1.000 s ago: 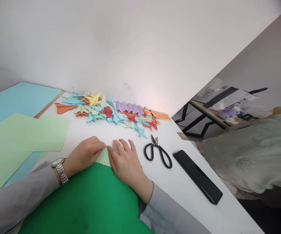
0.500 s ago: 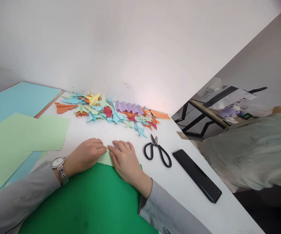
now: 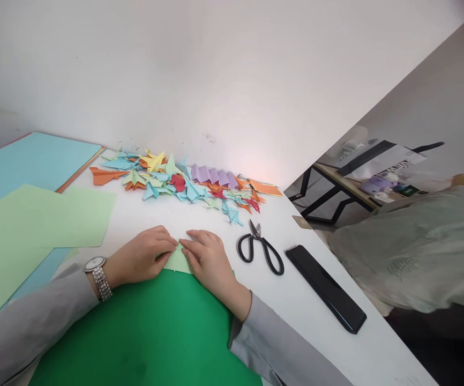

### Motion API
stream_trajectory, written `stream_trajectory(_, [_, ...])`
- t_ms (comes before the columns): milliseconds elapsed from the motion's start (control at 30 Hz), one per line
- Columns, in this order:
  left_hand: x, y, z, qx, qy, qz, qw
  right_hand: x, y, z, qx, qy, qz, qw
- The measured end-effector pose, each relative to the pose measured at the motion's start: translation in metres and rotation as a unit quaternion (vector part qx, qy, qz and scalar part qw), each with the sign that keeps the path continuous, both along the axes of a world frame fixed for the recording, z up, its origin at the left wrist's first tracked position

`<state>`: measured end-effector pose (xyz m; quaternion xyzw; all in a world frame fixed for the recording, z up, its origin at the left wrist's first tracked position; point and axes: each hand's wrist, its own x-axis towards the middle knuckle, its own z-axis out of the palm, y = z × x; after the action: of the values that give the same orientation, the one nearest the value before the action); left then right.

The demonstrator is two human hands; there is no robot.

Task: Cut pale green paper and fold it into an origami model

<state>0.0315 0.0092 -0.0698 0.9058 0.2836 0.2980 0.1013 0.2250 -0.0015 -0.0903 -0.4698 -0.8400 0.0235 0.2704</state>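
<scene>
A small piece of light green paper, its tip folded, lies at the top of a green sheet. From the left, my left hand pinches the paper's upper edge between thumb and forefinger, the wrist wearing a silver watch. Opposite it, my right hand holds the same tip with closed thumb and forefinger; its other fingers are partly stretched. The fingertips almost meet and hide part of the fold. Right of my right hand lie black-handled scissors, blades apart and pointing away.
Along the wall lies a pile of colourful folded paper figures. Light green sheets and a stack of blue sheets are at left. A long black case rests near the table's right edge. A person in a grey-green shirt is beyond.
My thumbs and fingertips have shifted slightly on the small paper, showing a bit more of its folded tip. The view has moved very slightly; everything else lies as before.
</scene>
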Motion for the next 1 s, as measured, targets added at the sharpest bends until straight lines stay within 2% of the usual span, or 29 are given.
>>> stream_trajectory(167, [0.0,-0.002,0.0,-0.008,0.03,0.015,0.999,0.0,0.0,0.001,-0.005,-0.005,-0.001,1.0])
stream_trajectory(300, [0.001,-0.002,0.002,-0.006,0.045,0.002,0.999,-0.002,-0.002,0.004,-0.009,-0.027,-0.001,1.0])
stream_trajectory(533, [0.001,-0.001,0.005,0.001,0.051,-0.013,0.999,-0.002,-0.002,0.004,-0.001,-0.058,-0.008,0.998])
stream_trajectory(1000, [-0.001,0.0,0.0,0.011,0.043,-0.028,0.999,-0.005,-0.006,0.012,0.014,-0.15,-0.001,0.989])
